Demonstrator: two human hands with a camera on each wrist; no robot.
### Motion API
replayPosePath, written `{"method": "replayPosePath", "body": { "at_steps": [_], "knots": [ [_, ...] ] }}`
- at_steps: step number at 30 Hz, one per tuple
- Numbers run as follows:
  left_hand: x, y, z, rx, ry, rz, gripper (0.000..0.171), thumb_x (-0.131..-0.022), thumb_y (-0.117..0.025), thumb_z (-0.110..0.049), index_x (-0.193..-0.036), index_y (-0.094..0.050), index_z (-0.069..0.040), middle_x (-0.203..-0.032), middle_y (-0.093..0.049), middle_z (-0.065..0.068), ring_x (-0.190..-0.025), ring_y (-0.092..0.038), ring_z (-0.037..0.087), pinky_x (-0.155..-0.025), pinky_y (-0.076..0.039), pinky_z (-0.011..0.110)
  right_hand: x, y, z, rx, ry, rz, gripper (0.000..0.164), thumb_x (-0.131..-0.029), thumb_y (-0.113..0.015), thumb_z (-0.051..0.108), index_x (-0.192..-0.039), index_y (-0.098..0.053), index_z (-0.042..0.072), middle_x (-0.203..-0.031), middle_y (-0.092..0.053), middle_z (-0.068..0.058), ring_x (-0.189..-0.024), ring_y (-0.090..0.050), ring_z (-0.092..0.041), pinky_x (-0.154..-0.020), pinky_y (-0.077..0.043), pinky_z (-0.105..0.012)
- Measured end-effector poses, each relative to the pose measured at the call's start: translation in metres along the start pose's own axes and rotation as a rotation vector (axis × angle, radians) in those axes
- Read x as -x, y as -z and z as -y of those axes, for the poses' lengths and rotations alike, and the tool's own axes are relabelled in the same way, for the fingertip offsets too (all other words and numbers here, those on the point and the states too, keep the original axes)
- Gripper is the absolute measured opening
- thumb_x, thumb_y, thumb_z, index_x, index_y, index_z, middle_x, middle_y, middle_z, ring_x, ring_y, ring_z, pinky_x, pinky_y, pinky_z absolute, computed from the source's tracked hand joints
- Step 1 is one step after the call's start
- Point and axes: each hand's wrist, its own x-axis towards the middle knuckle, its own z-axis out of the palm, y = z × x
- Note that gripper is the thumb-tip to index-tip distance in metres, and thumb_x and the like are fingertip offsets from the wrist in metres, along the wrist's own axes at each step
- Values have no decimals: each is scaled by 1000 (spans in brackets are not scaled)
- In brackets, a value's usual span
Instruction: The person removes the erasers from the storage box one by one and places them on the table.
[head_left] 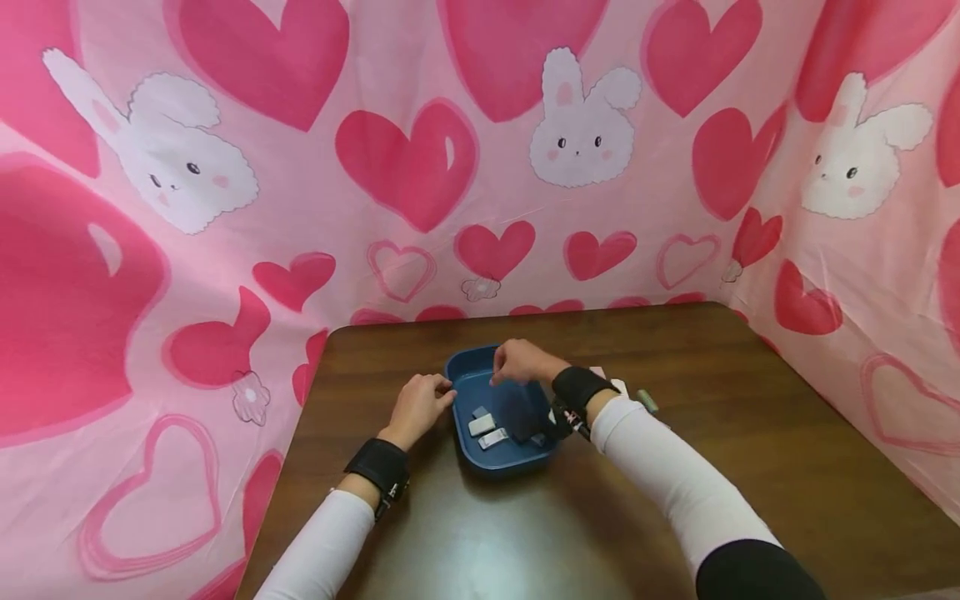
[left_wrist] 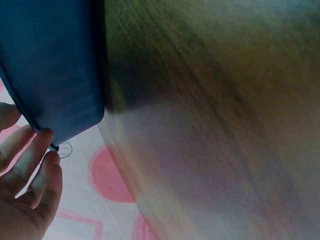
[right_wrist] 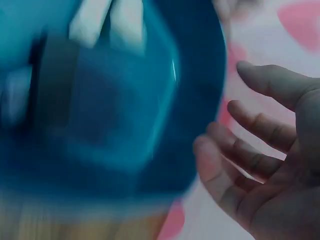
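A blue plastic bin stands on the table with several small white and grey blocks in its near half. A dark rectangular piece, blurred in the right wrist view, lies among them. At the bin's left rim, my left hand holds the edge lightly, thumb over it and fingertips against the outer wall. Over the far part of the bin hovers my right hand, with its fingers loosely bent, apart and holding nothing. My right forearm hides part of the bin's right side.
Right of the bin, partly behind my right wrist, lie a small green piece and white pieces. The brown wooden table is bordered by a pink cloth with hearts and rabbits.
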Motion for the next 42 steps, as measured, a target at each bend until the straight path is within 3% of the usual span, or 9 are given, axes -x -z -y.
{"method": "replayPosePath", "body": {
  "at_steps": [6, 13, 19, 24, 29, 32, 35, 38, 42],
  "knots": [
    [0, -6, -3, -4, -31, -4, 19, -86, -73, -19, -99, -76, -5, -94, -75, 9, -90, -63, 27, -85, -51, 44, -10, -43, 26, 115, 31, 203, 20, -81, -78, 17, -97, -69, 9, -87, -66, -1, -68, -59, -13, -58, -50, -26],
    [0, -4, 0, -14, 1, -10, 18, -86, -73, -20, -98, -76, -7, -93, -75, 8, -89, -63, 26, -83, -52, 42, -16, -67, 39, 345, 85, 276, 19, -80, -79, 16, -97, -72, 13, -86, -68, 4, -76, -59, -10, -71, -51, -26],
    [2, -5, 2, 22, 30, -17, 20, -87, -73, -20, -100, -76, -6, -96, -74, 9, -91, -61, 26, -85, -51, 43, -21, -71, 36, 383, 94, 280, 11, -81, -78, 17, -90, -72, 15, -79, -66, 6, -72, -59, -11, -66, -50, -25],
    [-1, -5, 3, 19, 19, -20, 19, -87, -73, -20, -100, -77, -6, -95, -74, 10, -90, -61, 27, -85, -50, 44, -18, -49, 30, 301, 105, 228, 12, -85, -74, 17, -94, -69, 12, -82, -65, 3, -72, -58, -11, -65, -48, -24],
    [-3, -6, 2, 23, 28, 4, 22, -87, -72, -20, -102, -76, -5, -98, -74, 11, -92, -61, 28, -86, -50, 45, 3, -4, -3, 210, 111, 76, 18, -78, -74, 12, -95, -68, 8, -84, -65, -2, -74, -56, -14, -65, -45, -24],
    [-3, -5, 2, 35, 39, 15, 23, -88, -71, -20, -104, -75, -4, -101, -74, 12, -93, -60, 28, -87, -50, 45, 23, 25, -37, 177, 77, -9, 19, -78, -72, 10, -96, -68, 4, -87, -68, -8, -76, -58, -17, -67, -48, -27],
    [-6, -5, 2, 39, 39, -3, 22, -88, -72, -19, -104, -75, -4, -100, -74, 12, -93, -60, 28, -86, -50, 45, 47, 45, -78, 175, -3, -41, 22, -81, -69, 9, -101, -68, 1, -94, -70, -12, -80, -61, -20, -72, -51, -31],
    [-7, -5, 1, 42, 31, -18, 22, -88, -72, -18, -104, -75, -3, -98, -74, 13, -92, -60, 29, -85, -50, 45, 67, 49, -114, 182, -94, -19, 24, -82, -66, 8, -104, -68, -3, -96, -70, -14, -82, -61, -22, -73, -52, -34],
    [-5, -9, 2, 44, 14, -15, 24, -88, -72, -18, -104, -75, -1, -98, -75, 15, -93, -62, 31, -85, -50, 46, 87, 34, -148, 172, -196, 1, 25, -76, -69, 8, -97, -68, -5, -89, -69, -13, -77, -60, -22, -66, -50, -30]
  ]
}}
